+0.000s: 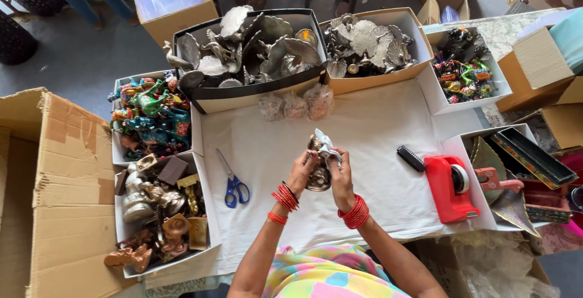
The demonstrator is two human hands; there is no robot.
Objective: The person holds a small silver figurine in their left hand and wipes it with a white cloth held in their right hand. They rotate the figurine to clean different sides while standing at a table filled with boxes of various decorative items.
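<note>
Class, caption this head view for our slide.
Both hands hold a metal figurine over a white cloth, boxes of figurines around.

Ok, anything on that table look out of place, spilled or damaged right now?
Nothing is spilled or visibly broken. The figurines sit heaped loosely in the open boxes, and the blue-handled scissors lie open on the white cloth. Both hands, left hand and right hand, hold a dark metal figurine with a white wrapper.

Both hands cover most of the small dark metal figurine, so its shape is unclear. The large brown cardboard box is cut off at the left edge.
</note>
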